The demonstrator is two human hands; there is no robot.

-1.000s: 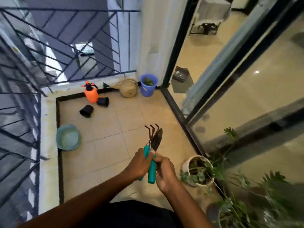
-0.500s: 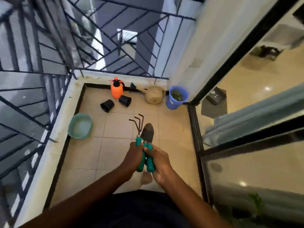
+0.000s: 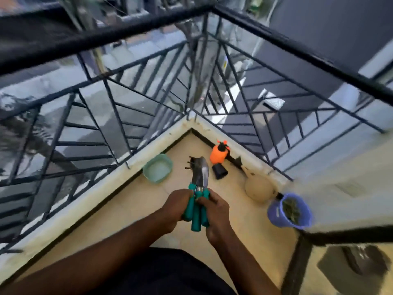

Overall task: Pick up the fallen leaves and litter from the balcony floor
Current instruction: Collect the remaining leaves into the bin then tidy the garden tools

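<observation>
Both my hands hold a bundle of teal-handled garden tools (image 3: 196, 211) upright over the balcony floor (image 3: 131, 211). My left hand (image 3: 175, 206) grips the handles from the left, my right hand (image 3: 215, 210) from the right. A metal trowel blade (image 3: 200, 171) and the dark prongs of a hand rake (image 3: 191, 163) stick up above my fingers. A blue bucket (image 3: 276, 213) at the right holds green leaf litter (image 3: 292, 209). I see no loose leaves on the visible tiles.
A teal basin (image 3: 157, 168) sits by the left kerb. An orange spray bottle (image 3: 219, 152), a black pot (image 3: 220, 171) and a beige watering can (image 3: 258, 188) line the far corner. Black railing (image 3: 119, 116) bounds two sides; a sliding door frame (image 3: 297, 265) lies at right.
My view has swung left toward the railing corner, so the doorway and potted plants left the frame. My hands stay on the tool handles, now bunched closer together.
</observation>
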